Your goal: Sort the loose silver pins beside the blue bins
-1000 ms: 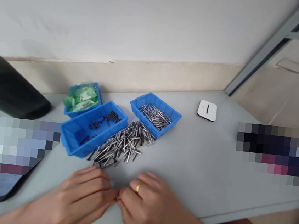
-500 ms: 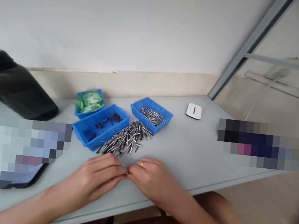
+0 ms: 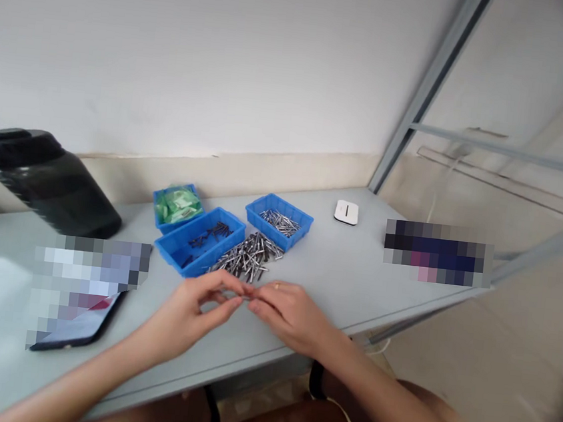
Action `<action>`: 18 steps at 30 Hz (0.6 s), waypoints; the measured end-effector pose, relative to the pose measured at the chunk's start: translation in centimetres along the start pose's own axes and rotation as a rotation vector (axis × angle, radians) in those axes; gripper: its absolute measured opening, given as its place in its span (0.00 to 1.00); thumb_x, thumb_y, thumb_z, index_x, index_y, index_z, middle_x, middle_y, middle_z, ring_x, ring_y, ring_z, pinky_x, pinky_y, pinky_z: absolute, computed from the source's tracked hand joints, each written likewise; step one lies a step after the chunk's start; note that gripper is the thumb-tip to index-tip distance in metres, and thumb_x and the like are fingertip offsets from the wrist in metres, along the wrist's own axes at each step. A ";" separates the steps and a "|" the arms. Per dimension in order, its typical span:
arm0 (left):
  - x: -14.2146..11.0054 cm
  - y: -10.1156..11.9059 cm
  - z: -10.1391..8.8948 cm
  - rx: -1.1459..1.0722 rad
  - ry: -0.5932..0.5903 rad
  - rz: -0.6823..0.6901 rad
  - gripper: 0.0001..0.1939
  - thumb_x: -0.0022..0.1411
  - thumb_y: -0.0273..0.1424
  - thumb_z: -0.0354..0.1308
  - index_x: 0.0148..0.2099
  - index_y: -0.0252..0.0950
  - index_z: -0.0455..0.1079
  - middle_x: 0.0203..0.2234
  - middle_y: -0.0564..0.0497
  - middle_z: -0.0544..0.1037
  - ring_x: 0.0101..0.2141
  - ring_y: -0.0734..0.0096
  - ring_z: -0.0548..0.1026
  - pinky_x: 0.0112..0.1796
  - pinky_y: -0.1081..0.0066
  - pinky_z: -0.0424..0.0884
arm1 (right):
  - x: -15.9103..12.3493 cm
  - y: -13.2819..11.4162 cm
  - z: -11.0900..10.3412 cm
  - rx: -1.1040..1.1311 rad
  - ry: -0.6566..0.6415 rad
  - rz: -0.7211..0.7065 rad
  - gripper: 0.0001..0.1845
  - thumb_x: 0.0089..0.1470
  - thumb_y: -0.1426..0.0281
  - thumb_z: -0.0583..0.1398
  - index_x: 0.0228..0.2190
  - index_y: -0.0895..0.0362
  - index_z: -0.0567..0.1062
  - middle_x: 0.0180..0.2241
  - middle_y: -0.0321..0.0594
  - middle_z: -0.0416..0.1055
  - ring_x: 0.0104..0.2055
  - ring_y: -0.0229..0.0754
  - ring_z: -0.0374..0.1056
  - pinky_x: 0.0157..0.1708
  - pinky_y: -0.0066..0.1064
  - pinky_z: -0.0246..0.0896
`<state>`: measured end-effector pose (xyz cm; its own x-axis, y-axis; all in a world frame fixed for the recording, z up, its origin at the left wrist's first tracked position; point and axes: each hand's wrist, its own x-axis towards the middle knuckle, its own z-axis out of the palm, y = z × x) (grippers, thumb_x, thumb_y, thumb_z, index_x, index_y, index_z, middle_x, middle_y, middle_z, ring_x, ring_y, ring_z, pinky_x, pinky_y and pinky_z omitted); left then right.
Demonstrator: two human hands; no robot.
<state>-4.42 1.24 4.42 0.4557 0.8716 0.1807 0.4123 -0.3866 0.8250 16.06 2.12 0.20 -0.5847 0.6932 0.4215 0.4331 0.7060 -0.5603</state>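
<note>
My left hand [image 3: 204, 303] and my right hand [image 3: 293, 314] meet fingertip to fingertip above the table, just in front of a loose pile of thin metal pins [image 3: 251, 255], silver and dark, that look like rivets or screws. Left thumb and forefinger are curved into a pinch with a gap behind the tips. A small thin thing seems to be at the tips, too small to name. The right fingers are pressed together, with a ring on one; what they hold is hidden. Behind the pile are a blue bin [image 3: 169, 247] with dark screws and another blue bin [image 3: 278, 239] with silver pins.
A third blue bin [image 3: 159, 222] holds a green plastic bag [image 3: 179, 205]. On the left are a dark water bottle [image 3: 70, 189] and a phone-like device [image 3: 81, 324], partly blurred out. A white box [image 3: 346, 212] lies at the back right, near a metal frame post [image 3: 418, 104].
The left thumb has parted from the fingers behind the tips, opening a gap in the hand. Both hands stay together in front of the pile. The whole view has shifted slightly.
</note>
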 end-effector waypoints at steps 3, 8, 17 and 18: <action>-0.1 1.3 0.4 -0.117 0.126 -0.038 0.05 0.63 0.31 0.55 0.38 0.35 0.70 0.30 0.50 0.79 0.32 0.71 0.78 0.33 0.72 0.75 | 0.0 -0.3 -0.3 0.191 0.078 0.105 0.15 0.66 0.65 0.49 0.40 0.57 0.73 0.33 0.37 0.73 0.36 0.35 0.67 0.38 0.26 0.60; 0.8 1.6 3.2 -0.186 0.279 -0.095 0.15 0.63 0.32 0.56 0.51 0.37 0.61 0.26 0.55 0.77 0.31 0.72 0.77 0.34 0.71 0.74 | -0.7 0.2 -0.2 0.448 0.202 0.150 0.13 0.64 0.64 0.51 0.45 0.55 0.70 0.34 0.36 0.72 0.35 0.35 0.67 0.35 0.26 0.61; 2.7 2.1 3.5 0.197 0.201 -0.120 0.04 0.61 0.31 0.55 0.38 0.37 0.68 0.28 0.54 0.77 0.30 0.71 0.76 0.32 0.71 0.72 | -1.0 0.5 0.3 0.574 0.238 0.230 0.16 0.60 0.67 0.55 0.50 0.55 0.64 0.39 0.38 0.72 0.37 0.36 0.68 0.36 0.26 0.64; 2.6 2.2 3.2 0.245 0.188 -0.097 0.04 0.62 0.32 0.55 0.37 0.37 0.69 0.29 0.54 0.77 0.30 0.71 0.75 0.32 0.72 0.71 | -0.9 0.5 0.3 0.570 0.242 0.228 0.15 0.61 0.67 0.55 0.49 0.55 0.64 0.38 0.38 0.73 0.37 0.36 0.69 0.37 0.26 0.64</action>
<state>0.23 1.67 4.98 0.2602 0.9397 0.2220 0.6349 -0.3397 0.6939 16.60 1.80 -0.74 -0.3215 0.8764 0.3586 0.0580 0.3962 -0.9163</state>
